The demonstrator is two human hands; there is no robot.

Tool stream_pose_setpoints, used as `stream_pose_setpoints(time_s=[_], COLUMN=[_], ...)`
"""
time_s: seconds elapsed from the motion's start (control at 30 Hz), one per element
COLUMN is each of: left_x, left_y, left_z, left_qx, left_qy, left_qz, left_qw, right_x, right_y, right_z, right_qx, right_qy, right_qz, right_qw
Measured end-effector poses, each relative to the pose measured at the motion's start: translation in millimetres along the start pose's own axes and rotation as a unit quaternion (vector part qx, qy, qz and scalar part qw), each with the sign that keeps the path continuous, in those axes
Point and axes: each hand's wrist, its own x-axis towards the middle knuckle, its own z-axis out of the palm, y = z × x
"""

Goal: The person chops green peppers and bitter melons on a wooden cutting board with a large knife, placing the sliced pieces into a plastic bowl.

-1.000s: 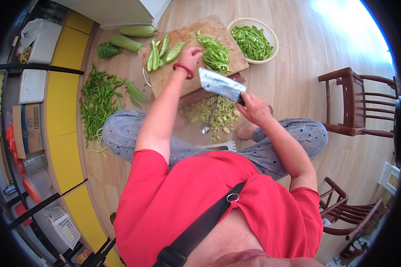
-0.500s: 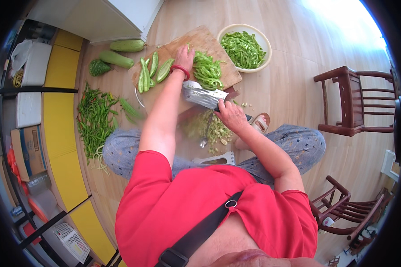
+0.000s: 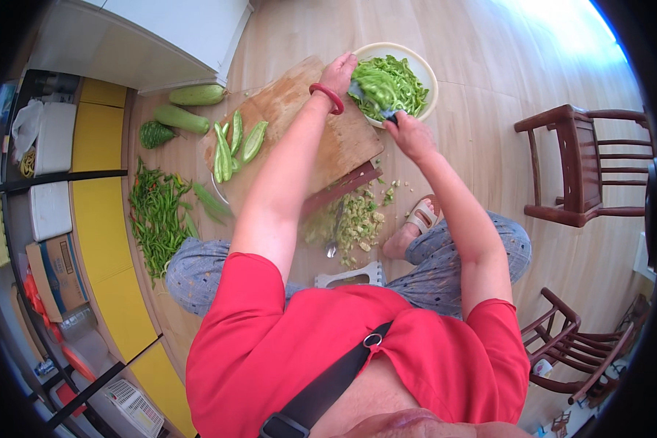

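My right hand (image 3: 414, 136) grips the dark handle of a broad kitchen knife (image 3: 356, 90), its blade mostly hidden under green vegetable shreds (image 3: 381, 89). This load, blurred by motion, is over a cream bowl (image 3: 432, 87) filled with more shreds. At the bowl's left rim, my left hand (image 3: 338, 74), a red bangle on its wrist, is against the load; its fingertips are hidden. Left of the bowl lies a wooden cutting board (image 3: 336, 146). Several hollowed, pale-green vegetable halves (image 3: 253, 141) rest on its left side.
Two light-green gourds (image 3: 182, 118) and a dark bumpy one (image 3: 155, 134) lie left of the board. Below them spreads a heap of green chilies (image 3: 157, 219). Scraps (image 3: 361, 219) litter the floor before me. Yellow-fronted shelving (image 3: 98, 226) runs along the left; a wooden chair (image 3: 580, 164) stands right.
Both hands have moved up and right from the board to the bowl. The knife has carried the shreds off the board.
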Motion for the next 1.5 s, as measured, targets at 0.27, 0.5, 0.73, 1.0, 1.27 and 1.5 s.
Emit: stream_pose_setpoints(time_s=[0.27,0.5,0.73,1.0,1.27,1.5], left_x=[-70,-176,-213,-260,-261,-260], left_y=[14,-41,-71,-166,-143,-122], left_z=[-28,-70,-184,-205,-201,-198], left_qx=[-0.067,0.185,0.372,0.056,-0.021,0.007], left_qy=[-0.029,0.183,0.538,0.474,0.423,0.409], left_qz=[-0.055,0.018,-0.041,-0.289,-0.286,-0.309], left_qw=[0.996,0.965,0.755,0.83,0.859,0.859], right_x=[33,2,2,-7,-31,-51], right_y=[37,12,17,-5,-1,-4], right_z=[-18,-7,46,75,74,65], right_qx=[0.433,0.419,0.218,0.242,0.234,0.219], right_qy=[-0.15,-0.113,0.017,0.086,0.101,0.037], right_qz=[0.263,0.207,0.137,0.159,0.163,0.241], right_qw=[0.849,0.877,0.966,0.953,0.953,0.945])
